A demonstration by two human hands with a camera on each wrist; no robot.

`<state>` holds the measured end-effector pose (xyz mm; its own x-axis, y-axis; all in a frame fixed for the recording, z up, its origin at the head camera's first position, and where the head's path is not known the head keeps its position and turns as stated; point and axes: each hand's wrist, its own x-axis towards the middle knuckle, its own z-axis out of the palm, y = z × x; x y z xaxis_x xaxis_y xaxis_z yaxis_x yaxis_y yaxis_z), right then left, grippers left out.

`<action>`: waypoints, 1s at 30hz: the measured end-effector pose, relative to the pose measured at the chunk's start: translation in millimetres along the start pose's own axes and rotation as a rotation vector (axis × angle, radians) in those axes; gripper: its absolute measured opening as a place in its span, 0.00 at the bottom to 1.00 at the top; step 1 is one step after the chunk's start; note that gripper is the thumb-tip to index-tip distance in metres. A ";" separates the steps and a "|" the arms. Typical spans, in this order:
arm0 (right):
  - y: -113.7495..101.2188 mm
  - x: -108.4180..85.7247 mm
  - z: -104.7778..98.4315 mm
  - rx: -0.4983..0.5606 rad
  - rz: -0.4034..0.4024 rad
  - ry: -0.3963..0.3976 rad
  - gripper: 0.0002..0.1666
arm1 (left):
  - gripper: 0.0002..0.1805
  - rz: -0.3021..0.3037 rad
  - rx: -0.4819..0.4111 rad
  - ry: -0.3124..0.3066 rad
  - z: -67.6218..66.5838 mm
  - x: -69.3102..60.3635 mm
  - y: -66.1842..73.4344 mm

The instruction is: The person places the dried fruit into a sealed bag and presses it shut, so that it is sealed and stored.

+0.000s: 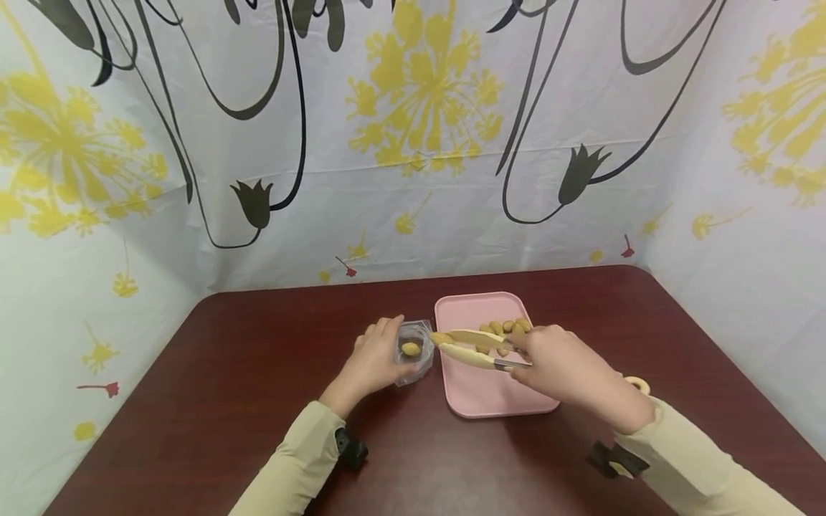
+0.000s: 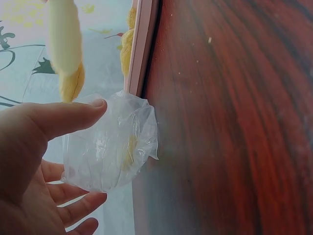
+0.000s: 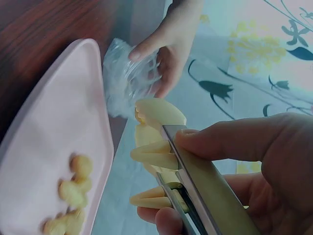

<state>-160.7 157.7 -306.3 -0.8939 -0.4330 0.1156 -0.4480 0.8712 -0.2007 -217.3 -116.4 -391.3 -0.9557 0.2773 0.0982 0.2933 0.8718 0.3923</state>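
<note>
Left hand: fingers round clear bag, likely steadying it | right hand: fingers clamped on tongs, yellowish piece pinched | pink tray near, presumably shortening reach

– What stands behind the surface?
– A pale patterned cloth, along the back and both sides.
– And its pattern?
– Yellow flower bursts, dark tulips on looping stems, small red blossoms lower down.
– The surface itself?
– Dark reddish wood grain, far corners rounded.
</note>
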 end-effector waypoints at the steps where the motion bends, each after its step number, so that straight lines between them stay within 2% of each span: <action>1: -2.9 3.5 0.9 -0.001 -0.017 0.007 0.19 | 0.49 -0.002 -0.002 -0.003 0.5 -0.3 -0.1; 2: -5.6 6.9 1.7 -0.007 -0.033 0.013 0.19 | 0.49 -0.003 -0.004 -0.004 1.0 -0.6 -0.3; 6: -14.4 18.8 6.6 -0.035 -0.078 0.009 0.06 | 0.50 0.000 -0.011 -0.002 2.2 -1.6 -0.5; 7: -16.4 21.6 7.8 -0.038 -0.084 0.005 0.06 | 0.50 0.001 -0.012 -0.001 2.2 -1.7 -0.5; 9: -20.3 26.7 10.1 -0.041 -0.092 -0.003 0.10 | 0.50 0.005 -0.009 0.002 2.1 -1.7 -0.6; 14: -29.3 36.3 11.7 -0.077 -0.106 0.001 0.07 | 0.51 0.012 0.002 0.008 1.4 -1.5 -1.1; 19: -33.9 40.4 10.5 -0.101 -0.077 -0.034 0.05 | 0.51 0.019 0.001 0.013 2.3 -1.3 -2.2; 25: -29.0 40.0 4.5 -0.044 -0.075 -0.050 0.06 | 0.51 0.012 -0.028 0.007 2.0 -0.9 -3.9; 30: -19.8 35.8 -1.2 0.000 -0.038 -0.056 0.07 | 0.52 -0.004 -0.038 0.004 1.3 -1.3 -4.2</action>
<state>-183.8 125.2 -297.0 -0.8756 -0.4781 0.0689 -0.4817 0.8538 -0.1972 -217.3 -119.9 -394.3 -0.9570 0.2723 0.1000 0.2884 0.8571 0.4268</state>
